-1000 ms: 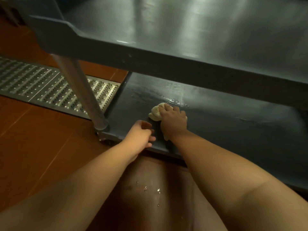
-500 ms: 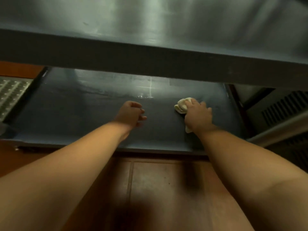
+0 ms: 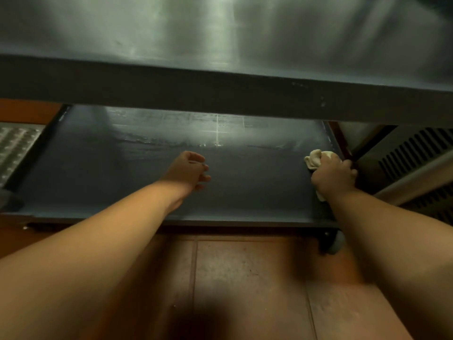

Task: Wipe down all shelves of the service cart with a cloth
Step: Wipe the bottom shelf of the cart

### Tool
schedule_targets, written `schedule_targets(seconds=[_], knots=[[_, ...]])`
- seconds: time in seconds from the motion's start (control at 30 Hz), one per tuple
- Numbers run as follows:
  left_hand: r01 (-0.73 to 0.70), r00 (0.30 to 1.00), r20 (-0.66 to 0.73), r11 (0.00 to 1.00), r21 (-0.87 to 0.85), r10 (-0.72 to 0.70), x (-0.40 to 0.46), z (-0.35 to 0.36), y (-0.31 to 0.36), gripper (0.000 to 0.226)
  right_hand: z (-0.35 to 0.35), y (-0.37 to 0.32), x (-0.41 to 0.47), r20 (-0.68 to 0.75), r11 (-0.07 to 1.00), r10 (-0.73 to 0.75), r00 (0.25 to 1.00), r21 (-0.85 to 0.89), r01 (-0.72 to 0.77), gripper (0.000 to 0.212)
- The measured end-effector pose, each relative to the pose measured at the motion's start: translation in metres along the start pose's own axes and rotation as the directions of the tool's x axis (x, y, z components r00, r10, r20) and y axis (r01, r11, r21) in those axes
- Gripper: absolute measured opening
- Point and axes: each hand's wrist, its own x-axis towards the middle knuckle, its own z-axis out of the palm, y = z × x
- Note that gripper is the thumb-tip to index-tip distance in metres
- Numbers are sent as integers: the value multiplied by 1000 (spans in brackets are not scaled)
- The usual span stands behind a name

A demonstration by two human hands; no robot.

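The upper shelf (image 3: 220, 33) looks like smooth dark plastic or painted metal with a dull sheen and pale streaky reflections. The lower shelf (image 3: 122, 173) is dark and matt near its front, glossy and wet-streaked farther back. The cloth (image 3: 313, 159) is soft, cream, crumpled fabric. The floor (image 3: 245, 278) is reddish-brown tile, scuffed. The drain grate (image 3: 14, 148) is perforated bright metal.

right hand (image 3: 333, 174) hides most of the cloth (image 3: 314, 159) — upper shelf (image 3: 220, 92) cropped.
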Motion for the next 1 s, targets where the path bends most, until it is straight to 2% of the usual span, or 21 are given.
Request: schedule_targets(seconds=[0.17, 0.3, 0.6, 0.7, 0.8, 0.9, 1.0], knots=[[6, 996, -87, 997, 71, 0, -6, -79, -4, 24, -6, -74, -38, 17, 995, -23, 1000, 99, 21, 40], [11, 993, -120, 994, 112, 2, -18, -149, -10, 22, -7, -165, -82, 52, 980, -151, 987, 137, 143, 42], [54, 983, -166, 987, -149, -79, -41, -257, -48, 24, 13, -348, -178, 92, 904, -424, 901, 101, 415, 47], [41, 984, -164, 980, -196, -74, -51, -281, -52, 28, 26, -402, -208, 76, 852, -521, 850, 106, 512, 54], [30, 986, -155, 976, -218, -65, -67, -301, -57, 30, 28, -452, -242, 72, 812, -583, 809, 98, 576, 52], [39, 982, -169, 967, -252, -84, -73, -322, -68, 30, 29, -481, -262, 50, 786, -616, 786, 110, 609, 53], [54, 980, -170, 958, -282, -105, -70, -333, -76, 29, 29, -479, -266, 31, 742, -665, 746, 137, 656, 60]])
